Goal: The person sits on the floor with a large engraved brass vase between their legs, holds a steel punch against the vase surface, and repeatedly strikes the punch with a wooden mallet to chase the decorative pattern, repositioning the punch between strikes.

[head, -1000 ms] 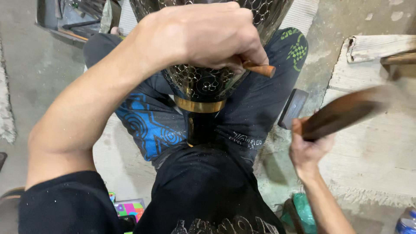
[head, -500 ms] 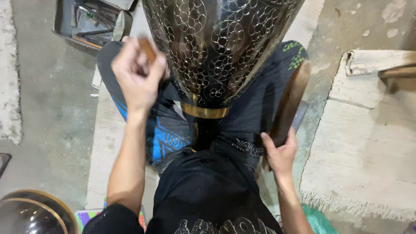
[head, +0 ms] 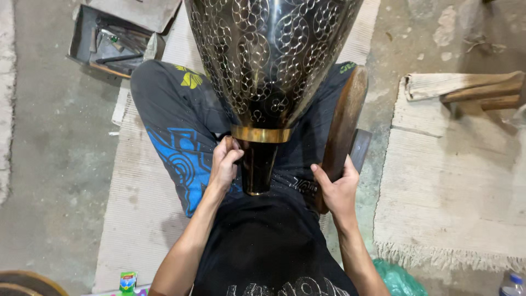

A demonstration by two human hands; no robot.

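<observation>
A person sits cross-legged on a pale woven mat (head: 137, 219) on a concrete floor, seen from above their own head. Resting in their lap is a large dark metal vase (head: 268, 60), its surface covered in an engraved pattern of linked circles; it narrows to a brass band (head: 261, 134) and then a slim dark neck (head: 257, 167) pointing toward the person's belly.

The left hand (head: 223, 167) is closed just beside the neck, its fingers curled tight around a small brownish tool, of which only the tip (head: 229, 141) shows above the knuckles (too little to tell what kind). The right hand (head: 337, 189) grips the lower end of a long, flat wooden mallet (head: 344, 123), fingers wrapped and pressed together around it; the mallet stands up along the right thigh, close beside the vase but not clearly touching it.

The person wears dark trousers with a blue swirling print (head: 175, 159) and a black shirt. An open box of tools (head: 112, 44) lies on the floor at upper left. To the right, on a second fringed mat (head: 455, 192), lie pieces of wood (head: 471, 90).
</observation>
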